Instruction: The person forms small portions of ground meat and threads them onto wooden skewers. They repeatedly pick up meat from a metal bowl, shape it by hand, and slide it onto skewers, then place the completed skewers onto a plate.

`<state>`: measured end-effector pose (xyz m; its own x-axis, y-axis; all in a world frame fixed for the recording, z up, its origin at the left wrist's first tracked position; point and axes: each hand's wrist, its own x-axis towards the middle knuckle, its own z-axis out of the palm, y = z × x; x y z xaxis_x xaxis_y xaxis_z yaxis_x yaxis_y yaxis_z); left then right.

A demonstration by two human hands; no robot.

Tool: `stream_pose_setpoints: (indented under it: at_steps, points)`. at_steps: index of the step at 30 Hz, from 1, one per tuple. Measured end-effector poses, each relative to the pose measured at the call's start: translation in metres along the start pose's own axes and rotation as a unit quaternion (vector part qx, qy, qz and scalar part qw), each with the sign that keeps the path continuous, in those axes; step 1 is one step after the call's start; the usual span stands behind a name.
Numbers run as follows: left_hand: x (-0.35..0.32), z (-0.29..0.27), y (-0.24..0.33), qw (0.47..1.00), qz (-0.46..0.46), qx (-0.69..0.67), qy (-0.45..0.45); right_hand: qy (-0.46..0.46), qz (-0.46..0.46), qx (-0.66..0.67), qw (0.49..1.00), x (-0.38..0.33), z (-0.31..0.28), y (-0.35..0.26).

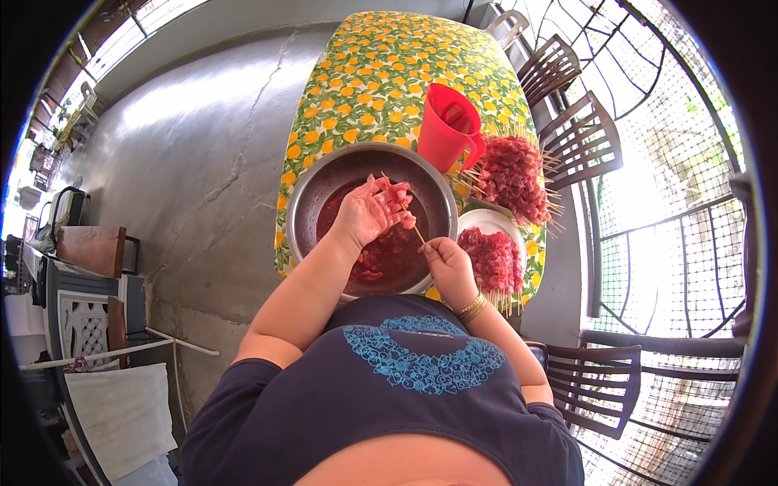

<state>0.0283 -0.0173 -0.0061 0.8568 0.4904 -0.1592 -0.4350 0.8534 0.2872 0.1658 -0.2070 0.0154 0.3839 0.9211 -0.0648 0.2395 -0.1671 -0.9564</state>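
Note:
Over a wide steel bowl (444, 194), my left hand (361, 217) is cupped with its fingers curled round raw red meat pieces (399, 198) on a thin wooden skewer. The bare lower part of the skewer (418, 234) slants down to my right hand (451, 269), which pinches its end at the bowl's near right rim. Loose meat (374, 257) in reddish liquid lies in the bowl below. To the right, skewered meat (493, 257) rests on a white plate (485, 217), its sticks pointing towards me. Behind it is a taller stack of skewered meat (512, 174).
A red plastic pitcher (436, 130) stands just behind the bowl's right side, something red inside. A lemon-print cloth (365, 89) covers the table. Dark slatted chairs (579, 138) line its right side, near a metal-grille wall. Grey floor (211, 146) extends to the left.

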Motion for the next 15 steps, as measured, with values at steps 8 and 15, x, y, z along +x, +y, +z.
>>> stream_pose_setpoints:
  at_steps: [8,15]
  points:
    - [-0.002,-0.010,0.008,0.998,-0.062,0.019,0.027,-0.085,0.096,0.160,0.979,-0.001,-0.004,-0.007]
    - [-0.001,-0.027,0.027,0.979,-0.103,0.076,-0.157,-0.159,0.141,0.287,0.934,-0.005,-0.019,-0.008]
